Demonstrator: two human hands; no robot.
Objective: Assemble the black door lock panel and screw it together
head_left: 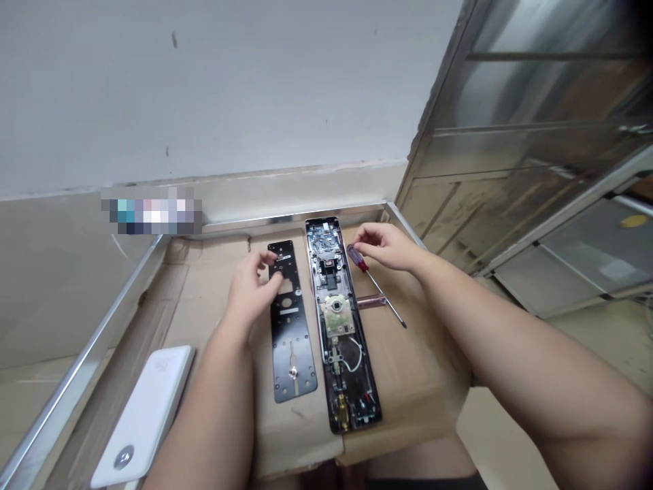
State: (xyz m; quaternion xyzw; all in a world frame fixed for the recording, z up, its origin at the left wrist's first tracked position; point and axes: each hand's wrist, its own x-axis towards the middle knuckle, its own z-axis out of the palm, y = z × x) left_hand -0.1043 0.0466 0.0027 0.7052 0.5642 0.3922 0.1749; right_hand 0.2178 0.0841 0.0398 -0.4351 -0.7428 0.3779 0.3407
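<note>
Head view: black plate [292, 328] off, housing [343, 327] uncovered.
My left hand [249, 286] is loosely spread at that black plate; housing lies bare between my hands, not closed up; screwdriver [361, 263] touches my right hand [390, 246], gripped or not, I can't make out.

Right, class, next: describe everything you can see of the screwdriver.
The screwdriver has a glossy purple handle, a red collar and a slim metal shaft with a dark tip. It slants over the cardboard, right of the open black housing, tip toward the lower right. The right hand's fingers appear to pinch the handle's end.
</note>
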